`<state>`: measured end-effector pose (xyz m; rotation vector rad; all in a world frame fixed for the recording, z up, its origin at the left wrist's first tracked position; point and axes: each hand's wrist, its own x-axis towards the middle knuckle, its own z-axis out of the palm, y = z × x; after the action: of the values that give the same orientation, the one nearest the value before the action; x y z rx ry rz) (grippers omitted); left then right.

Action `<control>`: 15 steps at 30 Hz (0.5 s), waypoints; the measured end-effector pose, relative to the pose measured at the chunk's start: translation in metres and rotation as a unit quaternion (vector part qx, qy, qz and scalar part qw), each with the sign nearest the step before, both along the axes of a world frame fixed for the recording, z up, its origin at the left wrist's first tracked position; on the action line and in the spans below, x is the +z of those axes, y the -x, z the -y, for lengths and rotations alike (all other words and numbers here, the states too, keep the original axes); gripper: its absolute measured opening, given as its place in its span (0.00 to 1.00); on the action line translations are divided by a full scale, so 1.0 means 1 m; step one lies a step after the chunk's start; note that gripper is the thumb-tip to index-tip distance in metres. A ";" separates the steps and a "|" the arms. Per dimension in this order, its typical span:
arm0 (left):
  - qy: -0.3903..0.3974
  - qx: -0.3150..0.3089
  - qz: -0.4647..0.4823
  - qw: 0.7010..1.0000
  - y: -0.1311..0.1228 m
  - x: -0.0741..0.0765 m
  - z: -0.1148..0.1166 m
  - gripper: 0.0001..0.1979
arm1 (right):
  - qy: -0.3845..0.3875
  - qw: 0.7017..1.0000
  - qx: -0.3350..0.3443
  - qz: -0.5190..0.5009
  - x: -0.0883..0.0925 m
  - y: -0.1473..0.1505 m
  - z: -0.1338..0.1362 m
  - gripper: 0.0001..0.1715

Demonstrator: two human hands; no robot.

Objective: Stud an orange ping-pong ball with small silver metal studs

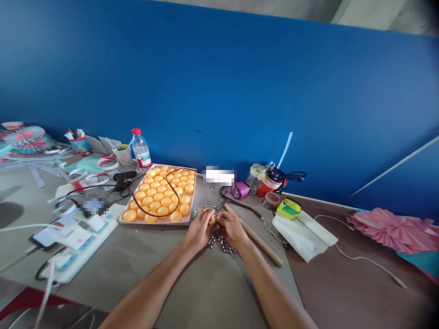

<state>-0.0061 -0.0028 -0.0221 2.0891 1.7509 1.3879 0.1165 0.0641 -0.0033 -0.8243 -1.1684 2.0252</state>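
Observation:
My left hand (200, 230) and my right hand (230, 227) meet over the middle of the table. Between their fingertips is a small round golden-yellow thing (212, 220), partly covered by the fingers; its exact kind does not show. Both hands have their fingers closed on it. Under and around them lies a heap of small shiny metal pieces (224, 246), with several more scattered behind. A hammer with a wooden handle (257, 239) lies just right of my right hand. Left of my hands stands a shallow box (192, 197) full of orange balls (158, 197), a dark cord across it.
At left are a white power strip (77, 256), a phone (46, 237), tape rolls and a water bottle (141, 151). Behind right stand a jar (255, 178), a red cup (267, 186) and a purple object (240, 190). White paper (298, 235) and pink folded paper (394, 230) lie right.

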 end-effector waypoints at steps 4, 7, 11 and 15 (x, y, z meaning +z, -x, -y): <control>0.010 -0.009 -0.003 1.000 -0.001 0.000 0.000 0.23 | 0.013 1.000 -0.002 0.004 -0.002 0.000 0.000 0.17; 0.006 0.000 0.020 1.000 -0.003 0.002 0.000 0.23 | 0.001 1.000 -0.004 0.007 -0.001 0.002 0.000 0.16; -0.005 0.007 0.051 0.999 -0.003 0.009 0.001 0.23 | -0.101 0.994 -0.033 0.033 0.002 0.001 -0.004 0.14; -0.016 0.027 0.072 0.997 -0.002 0.016 0.001 0.22 | -0.351 0.910 -0.078 0.204 0.001 -0.006 -0.011 0.07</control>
<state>-0.0045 -0.0037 -0.0059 1.9163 1.7531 1.5475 0.1228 0.0746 -0.0025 -0.9315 -1.8391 1.1700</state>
